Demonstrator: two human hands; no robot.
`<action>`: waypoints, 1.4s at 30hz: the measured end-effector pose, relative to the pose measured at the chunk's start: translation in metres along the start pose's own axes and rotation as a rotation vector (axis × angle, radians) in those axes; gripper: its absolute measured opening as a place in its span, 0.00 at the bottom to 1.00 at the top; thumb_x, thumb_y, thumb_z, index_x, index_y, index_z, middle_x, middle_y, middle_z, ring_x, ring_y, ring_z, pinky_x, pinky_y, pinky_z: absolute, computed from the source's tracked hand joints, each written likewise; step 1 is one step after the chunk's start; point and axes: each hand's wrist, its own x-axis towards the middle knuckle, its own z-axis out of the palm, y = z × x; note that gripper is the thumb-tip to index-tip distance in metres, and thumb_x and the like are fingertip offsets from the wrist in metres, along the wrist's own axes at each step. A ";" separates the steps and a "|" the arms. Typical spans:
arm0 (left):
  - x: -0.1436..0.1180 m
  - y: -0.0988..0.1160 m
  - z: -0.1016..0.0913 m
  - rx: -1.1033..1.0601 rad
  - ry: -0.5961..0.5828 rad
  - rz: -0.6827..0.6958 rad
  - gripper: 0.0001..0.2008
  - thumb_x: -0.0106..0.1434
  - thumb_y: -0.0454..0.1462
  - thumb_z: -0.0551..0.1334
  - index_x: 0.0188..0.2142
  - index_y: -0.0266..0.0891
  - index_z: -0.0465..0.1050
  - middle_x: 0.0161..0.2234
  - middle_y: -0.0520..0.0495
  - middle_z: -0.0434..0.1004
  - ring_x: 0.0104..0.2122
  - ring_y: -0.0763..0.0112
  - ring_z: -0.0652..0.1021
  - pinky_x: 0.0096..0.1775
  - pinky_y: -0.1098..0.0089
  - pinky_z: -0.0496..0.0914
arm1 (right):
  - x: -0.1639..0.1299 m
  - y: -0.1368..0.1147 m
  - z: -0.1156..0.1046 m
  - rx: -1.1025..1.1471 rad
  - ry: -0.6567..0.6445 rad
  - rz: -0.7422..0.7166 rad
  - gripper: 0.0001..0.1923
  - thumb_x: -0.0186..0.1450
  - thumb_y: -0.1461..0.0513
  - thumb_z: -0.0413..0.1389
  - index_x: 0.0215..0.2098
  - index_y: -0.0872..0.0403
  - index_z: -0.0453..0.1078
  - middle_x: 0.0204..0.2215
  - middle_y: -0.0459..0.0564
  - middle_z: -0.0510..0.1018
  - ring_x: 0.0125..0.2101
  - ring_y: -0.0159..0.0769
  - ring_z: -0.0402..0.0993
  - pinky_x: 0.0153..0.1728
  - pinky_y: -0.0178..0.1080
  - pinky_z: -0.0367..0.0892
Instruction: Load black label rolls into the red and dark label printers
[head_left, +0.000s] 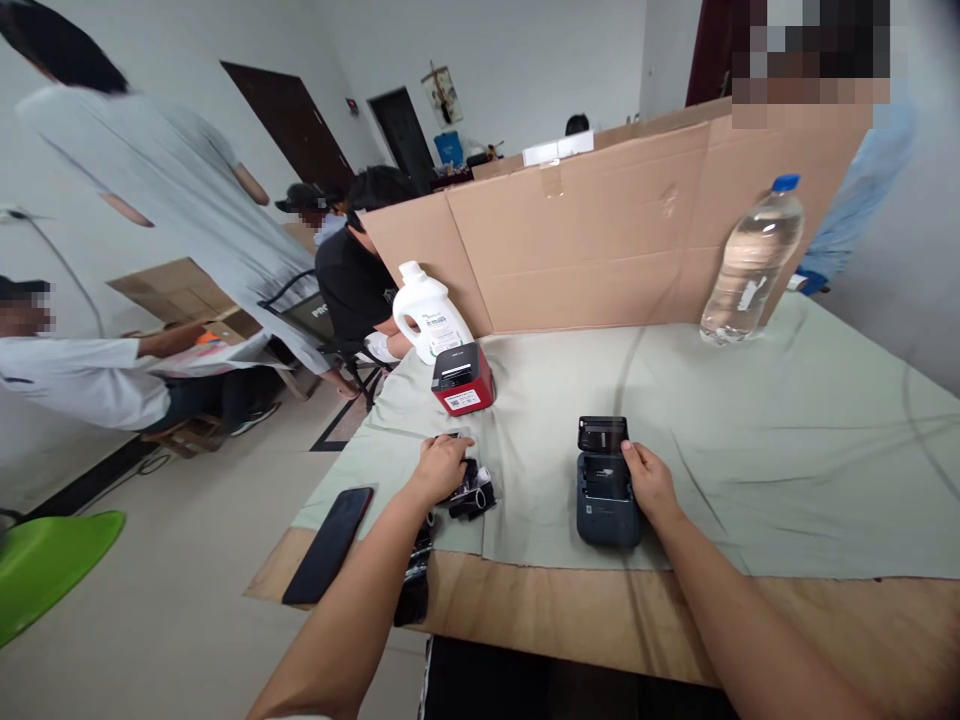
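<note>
The right hand (pixel 654 485), right of the frame's lower centre, is partly curled, its thumb and fingers touching the printer (pixel 608 520) at its right edge where the raised lid (pixel 602 435) meets the body; whether it grips or only rests there cannot be told. The printer is a squat slab of dark blue-grey plastic with rounded corners, lying flat, its glossy black lid tipped back from a hollow bay.

The left hand (pixel 442 468), near the middle of the frame, reaches palm down with bent fingers over a bundle (pixel 472 500) of small black pieces in shiny, crinkled clear wrap. The fingertips partly hide what lies under them, so its hold cannot be told.

Just beyond stands a red box (pixel 465 400), a rounded cube with a smooth black top and a white label, close before a white plastic jug (pixel 435 325) with a looped handle. Lower left, a flat, dark phone (pixel 328 545) lies aslant across the cloth's edge.

The pale green cloth (pixel 750 450), softly creased, covers most of the counter (pixel 517 600), leaving a strip of grained wood along the near edge. At upper right a clear, ribbed bottle (pixel 750 265) with a blue cap stands against a creased brown cardboard (pixel 585 240) wall. A glossy green chair (pixel 56 570) curves in at lower left.
</note>
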 end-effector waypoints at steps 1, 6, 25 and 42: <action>0.000 0.002 -0.006 -0.018 -0.026 0.027 0.17 0.55 0.28 0.54 0.42 0.39 0.74 0.43 0.42 0.78 0.49 0.55 0.72 0.52 0.57 0.59 | 0.000 -0.001 0.000 0.005 -0.001 0.001 0.29 0.63 0.40 0.41 0.22 0.53 0.65 0.19 0.44 0.67 0.24 0.33 0.62 0.26 0.35 0.56; -0.025 0.025 -0.050 -0.412 -0.130 0.232 0.11 0.50 0.29 0.54 0.31 0.39 0.73 0.34 0.48 0.76 0.35 0.67 0.75 0.39 0.70 0.67 | 0.000 -0.002 0.000 0.002 0.007 0.021 0.28 0.63 0.40 0.42 0.20 0.51 0.60 0.17 0.43 0.64 0.23 0.33 0.60 0.25 0.34 0.55; -0.009 0.178 -0.047 -0.456 0.087 0.428 0.11 0.62 0.30 0.52 0.40 0.42 0.69 0.33 0.49 0.77 0.31 0.67 0.76 0.35 0.71 0.67 | 0.000 -0.005 -0.001 0.029 -0.007 0.026 0.26 0.63 0.42 0.42 0.20 0.51 0.60 0.18 0.43 0.64 0.23 0.34 0.60 0.26 0.35 0.54; -0.047 0.172 -0.011 -0.600 0.014 0.695 0.17 0.59 0.45 0.63 0.44 0.38 0.71 0.43 0.42 0.76 0.43 0.58 0.75 0.46 0.60 0.69 | 0.001 -0.002 0.000 0.041 -0.030 0.022 0.28 0.64 0.40 0.41 0.23 0.52 0.65 0.21 0.45 0.71 0.25 0.35 0.64 0.28 0.34 0.57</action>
